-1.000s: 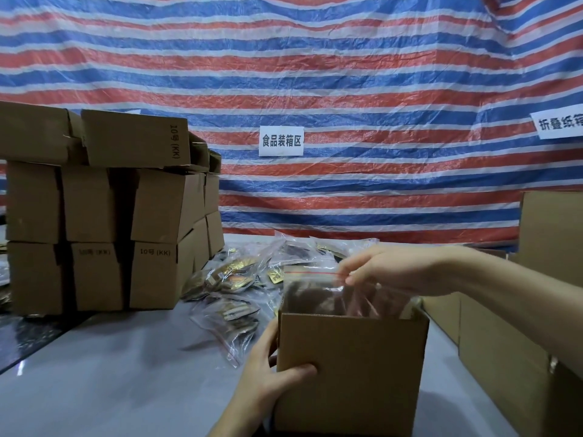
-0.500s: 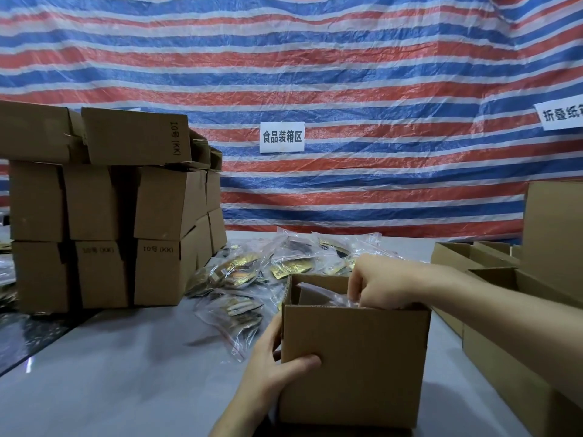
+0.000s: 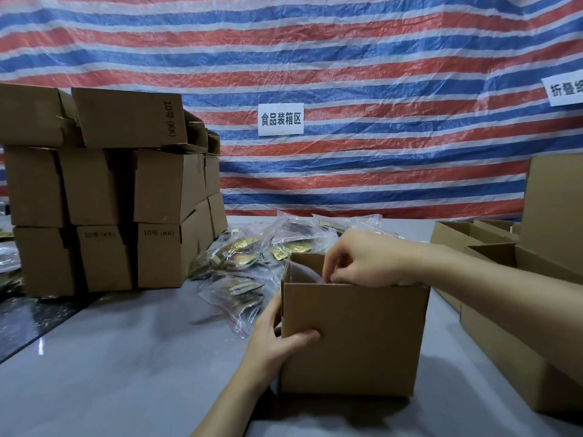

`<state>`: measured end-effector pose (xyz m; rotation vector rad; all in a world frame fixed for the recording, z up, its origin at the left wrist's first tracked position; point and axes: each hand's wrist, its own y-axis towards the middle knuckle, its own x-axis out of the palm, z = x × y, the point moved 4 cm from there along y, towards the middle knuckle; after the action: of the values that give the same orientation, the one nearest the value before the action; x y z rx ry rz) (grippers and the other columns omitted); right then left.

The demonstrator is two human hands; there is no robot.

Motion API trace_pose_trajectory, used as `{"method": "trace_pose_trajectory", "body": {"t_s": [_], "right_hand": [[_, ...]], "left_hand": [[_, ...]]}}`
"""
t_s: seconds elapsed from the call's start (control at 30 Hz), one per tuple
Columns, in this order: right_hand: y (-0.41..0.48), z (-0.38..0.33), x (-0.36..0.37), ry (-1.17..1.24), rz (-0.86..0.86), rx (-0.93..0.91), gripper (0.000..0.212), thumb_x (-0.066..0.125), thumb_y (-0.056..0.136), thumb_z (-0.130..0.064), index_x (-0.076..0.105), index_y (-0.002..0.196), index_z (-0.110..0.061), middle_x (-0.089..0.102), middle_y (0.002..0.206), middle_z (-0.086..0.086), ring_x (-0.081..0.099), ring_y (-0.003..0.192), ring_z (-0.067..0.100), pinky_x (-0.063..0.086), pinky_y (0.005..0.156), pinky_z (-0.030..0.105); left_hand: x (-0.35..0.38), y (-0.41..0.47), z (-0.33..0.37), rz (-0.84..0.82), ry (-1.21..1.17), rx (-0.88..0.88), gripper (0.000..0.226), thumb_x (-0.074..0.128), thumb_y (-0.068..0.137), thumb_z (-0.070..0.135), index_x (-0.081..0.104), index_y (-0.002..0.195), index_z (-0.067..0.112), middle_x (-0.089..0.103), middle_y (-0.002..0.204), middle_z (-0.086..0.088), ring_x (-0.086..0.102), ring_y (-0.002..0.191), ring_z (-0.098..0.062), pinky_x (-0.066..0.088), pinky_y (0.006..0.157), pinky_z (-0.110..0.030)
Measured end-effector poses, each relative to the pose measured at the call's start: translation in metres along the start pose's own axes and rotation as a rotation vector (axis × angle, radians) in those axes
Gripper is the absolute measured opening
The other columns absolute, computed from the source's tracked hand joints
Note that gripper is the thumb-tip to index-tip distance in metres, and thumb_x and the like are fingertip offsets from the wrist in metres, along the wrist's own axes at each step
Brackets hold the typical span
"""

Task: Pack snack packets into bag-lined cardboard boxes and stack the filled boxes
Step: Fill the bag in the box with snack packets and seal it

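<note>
An open cardboard box [image 3: 356,339] stands on the grey table in front of me. My left hand [image 3: 277,339] grips its near left corner, thumb on the front face. My right hand [image 3: 366,260] hovers over the box's open top with curled fingertips dipping inside; what they pinch is hidden by the rim. A sliver of clear plastic bag [image 3: 303,274] shows inside the box at the left. Behind the box lies a heap of clear bags with gold snack packets [image 3: 249,263].
A stack of closed cardboard boxes [image 3: 107,190] fills the table's left side. Open empty boxes [image 3: 492,257] stand at the right, one close beside my right forearm. A striped tarp hangs behind with a white label [image 3: 280,119].
My right hand has pushed the clear bag down into the box, from above the rim to inside it. The left hand has kept its hold on the box corner.
</note>
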<state>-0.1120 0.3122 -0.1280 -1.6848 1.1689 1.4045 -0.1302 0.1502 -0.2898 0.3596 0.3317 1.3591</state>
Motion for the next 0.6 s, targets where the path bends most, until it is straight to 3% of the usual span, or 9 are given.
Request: {"method": "trace_pose_trajectory", "body": {"t_s": [0.13, 0.23, 0.3, 0.4, 0.6], "right_hand": [[0.006, 0.01, 0.013, 0.202, -0.282, 0.183, 0.037, 0.041, 0.107, -0.047, 0.076, 0.108, -0.033, 0.077, 0.097, -0.012, 0.075, 0.092, 0.009, 0.059, 0.087, 0.028], [0.004, 0.019, 0.025, 0.389, -0.498, 0.365, 0.055, 0.032, 0.101, -0.065, 0.074, 0.111, -0.03, 0.078, 0.106, -0.004, 0.076, 0.094, 0.012, 0.058, 0.079, 0.029], [0.006, 0.022, 0.027, 0.416, -0.523, 0.397, 0.059, 0.031, 0.099, -0.069, 0.073, 0.114, -0.029, 0.077, 0.111, -0.002, 0.075, 0.098, 0.015, 0.059, 0.079, 0.029], [0.009, 0.024, 0.024, 0.36, -0.51, 0.423, 0.062, 0.029, 0.1, -0.069, 0.068, 0.124, -0.028, 0.074, 0.12, 0.001, 0.072, 0.109, 0.021, 0.054, 0.101, 0.039], [0.012, 0.022, 0.02, 0.226, -0.531, 0.457, 0.068, 0.027, 0.096, -0.075, 0.065, 0.129, -0.029, 0.073, 0.121, 0.001, 0.071, 0.111, 0.023, 0.05, 0.107, 0.045]], "left_hand": [[0.0, 0.0, 0.0, 0.0, -0.017, -0.012, 0.068, 0.084, 0.056, 0.042, 0.065, 0.116, 0.015, 0.076, 0.103, -0.002, 0.072, 0.094, -0.015, 0.055, 0.076, -0.024], [0.0, -0.001, 0.001, -0.004, -0.008, -0.013, 0.069, 0.083, 0.057, 0.042, 0.064, 0.118, 0.016, 0.076, 0.105, -0.001, 0.072, 0.095, -0.014, 0.054, 0.076, -0.024], [0.001, -0.001, 0.001, -0.006, -0.009, -0.013, 0.069, 0.083, 0.057, 0.042, 0.064, 0.119, 0.017, 0.076, 0.106, -0.001, 0.072, 0.095, -0.013, 0.055, 0.077, -0.025], [0.0, -0.001, 0.0, -0.006, -0.015, -0.023, 0.071, 0.082, 0.057, 0.042, 0.064, 0.121, 0.017, 0.076, 0.108, -0.002, 0.072, 0.097, -0.015, 0.056, 0.078, -0.027], [0.001, -0.001, 0.001, 0.0, -0.033, -0.035, 0.072, 0.082, 0.057, 0.042, 0.064, 0.121, 0.015, 0.076, 0.108, -0.003, 0.072, 0.097, -0.015, 0.056, 0.077, -0.025]]}}
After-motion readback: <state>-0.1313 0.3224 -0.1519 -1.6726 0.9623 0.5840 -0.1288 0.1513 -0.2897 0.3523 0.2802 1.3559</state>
